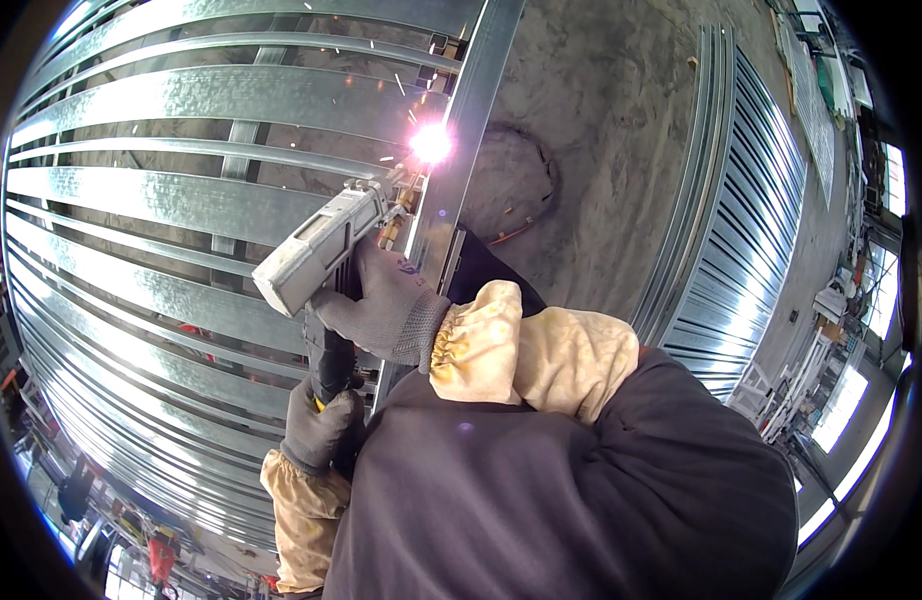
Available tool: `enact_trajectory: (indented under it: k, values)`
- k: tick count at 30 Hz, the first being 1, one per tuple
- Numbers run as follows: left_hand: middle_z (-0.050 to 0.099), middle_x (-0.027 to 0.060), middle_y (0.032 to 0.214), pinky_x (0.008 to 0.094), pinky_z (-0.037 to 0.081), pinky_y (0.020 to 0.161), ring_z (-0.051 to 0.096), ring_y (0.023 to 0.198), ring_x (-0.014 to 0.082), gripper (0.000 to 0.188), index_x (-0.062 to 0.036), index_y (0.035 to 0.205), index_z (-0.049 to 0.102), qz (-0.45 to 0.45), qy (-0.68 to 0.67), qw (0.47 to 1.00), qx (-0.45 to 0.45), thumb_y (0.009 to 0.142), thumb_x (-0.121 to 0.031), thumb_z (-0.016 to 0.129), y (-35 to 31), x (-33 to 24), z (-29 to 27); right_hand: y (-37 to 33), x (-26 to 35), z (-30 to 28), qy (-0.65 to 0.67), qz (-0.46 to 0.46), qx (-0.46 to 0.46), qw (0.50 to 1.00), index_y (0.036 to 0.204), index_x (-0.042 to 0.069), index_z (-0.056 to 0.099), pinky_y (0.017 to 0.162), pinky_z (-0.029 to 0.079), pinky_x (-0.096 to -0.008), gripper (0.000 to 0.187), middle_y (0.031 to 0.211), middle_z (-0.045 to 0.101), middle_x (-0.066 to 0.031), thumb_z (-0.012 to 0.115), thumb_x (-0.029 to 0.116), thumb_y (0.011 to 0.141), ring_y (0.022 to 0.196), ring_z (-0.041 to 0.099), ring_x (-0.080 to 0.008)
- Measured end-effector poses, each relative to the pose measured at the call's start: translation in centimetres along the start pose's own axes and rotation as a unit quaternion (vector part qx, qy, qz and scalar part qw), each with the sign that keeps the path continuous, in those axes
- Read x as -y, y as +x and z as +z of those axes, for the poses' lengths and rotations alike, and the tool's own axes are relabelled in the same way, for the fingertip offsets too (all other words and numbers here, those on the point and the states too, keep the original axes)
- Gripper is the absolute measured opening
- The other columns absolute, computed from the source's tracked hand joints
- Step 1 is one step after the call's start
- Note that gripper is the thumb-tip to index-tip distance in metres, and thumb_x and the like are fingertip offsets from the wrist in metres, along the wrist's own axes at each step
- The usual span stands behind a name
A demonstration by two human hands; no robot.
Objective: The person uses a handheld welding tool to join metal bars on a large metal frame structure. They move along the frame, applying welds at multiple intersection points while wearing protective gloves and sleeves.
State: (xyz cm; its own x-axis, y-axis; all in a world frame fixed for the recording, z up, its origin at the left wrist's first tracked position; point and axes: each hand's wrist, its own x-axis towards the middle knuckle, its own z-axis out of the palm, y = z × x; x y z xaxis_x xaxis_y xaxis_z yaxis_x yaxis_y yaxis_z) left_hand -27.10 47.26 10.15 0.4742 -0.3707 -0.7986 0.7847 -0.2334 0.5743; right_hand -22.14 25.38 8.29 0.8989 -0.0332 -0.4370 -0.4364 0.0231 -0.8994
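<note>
My right hand (386, 310), in a grey knit glove, is closed round the black grip of a handheld welding gun (316, 250) with a boxy light-grey body. Lower down, my gloved left hand (323, 425) is wrapped about the bottom end of the gun, where a bit of yellow shows. From the gun's tip, a bright pinkish-white flash (430, 143) and flying sparks meet the inner edge of a shiny metal side rail (476, 110). Many flat metal slats (211, 200) run leftward from that rail. Glare hides the exact contact spot.
On the concrete floor (601, 130) at the right lies another stack of slatted metal panels (746, 230). A dark cable or hose (551, 175) curves over the floor beyond the rail. Shelves and equipment line the far right side; a red object (162, 558) shows at lower left.
</note>
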Motion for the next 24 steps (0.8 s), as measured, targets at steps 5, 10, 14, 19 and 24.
enact_trajectory:
  k: [5, 10, 14, 19, 24]
  values:
    - [0.063, 0.0005, 0.075, 0.0235, 0.047, 0.059, 0.058, 0.063, 0.0084, 0.05, 0.0026, 0.107, 0.062, -0.015, -0.004, 1.0, -0.008, 0.08, -0.036, 0.079, -0.3, 0.1, 0.3, -0.1, -0.7, 0.3, 0.038, 0.021, 0.013, 0.999, 0.116, -0.004, 0.047, 0.08, 0.057, -0.0357, 0.042, 0.097, 0.069, -0.0139, 0.067, 0.012, 0.083, 0.089, 0.07, -0.0213]
    - [0.062, 0.0011, 0.073, 0.0234, 0.045, 0.055, 0.057, 0.06, 0.0089, 0.056, 0.0023, 0.107, 0.062, -0.023, 0.003, 1.0, -0.017, 0.079, -0.043, 0.079, -0.5, -0.3, 0.6, 0.0, -1.4, 0.7, 0.027, 0.01, 0.007, 1.0, 0.118, -0.004, 0.045, 0.08, 0.056, -0.0354, 0.044, 0.097, 0.068, -0.0131, 0.068, 0.011, 0.083, 0.089, 0.07, -0.0205]
    - [0.062, 0.0011, 0.073, 0.0235, 0.045, 0.055, 0.056, 0.06, 0.0086, 0.06, 0.0025, 0.108, 0.062, -0.014, 0.001, 1.0, -0.013, 0.078, -0.047, 0.08, -0.5, 0.2, 0.5, -0.3, -1.6, 0.8, 0.018, 0.025, 0.0, 1.0, 0.117, -0.004, 0.047, 0.081, 0.056, -0.0353, 0.042, 0.097, 0.068, -0.0133, 0.068, 0.011, 0.083, 0.091, 0.069, -0.0203]
    - [0.063, -0.0001, 0.076, 0.0232, 0.047, 0.059, 0.057, 0.064, 0.0075, 0.058, 0.0025, 0.107, 0.063, 0.006, 0.009, 1.0, -0.009, 0.079, -0.045, 0.08, -0.4, 0.4, 0.5, -0.4, -0.7, 0.1, 0.042, 0.018, 0.014, 0.999, 0.115, -0.004, 0.051, 0.082, 0.056, -0.0352, 0.04, 0.099, 0.068, -0.0135, 0.068, 0.012, 0.083, 0.092, 0.069, -0.021]
    - [0.063, -0.0002, 0.078, 0.023, 0.047, 0.061, 0.058, 0.066, 0.0072, 0.054, 0.0022, 0.107, 0.063, 0.011, 0.004, 1.0, -0.005, 0.079, -0.041, 0.08, -0.3, 0.3, 0.6, -0.2, -1.0, 0.0, 0.049, 0.0, 0.014, 0.999, 0.115, -0.004, 0.052, 0.084, 0.055, -0.0362, 0.04, 0.1, 0.067, -0.0146, 0.068, 0.013, 0.082, 0.093, 0.069, -0.0225]
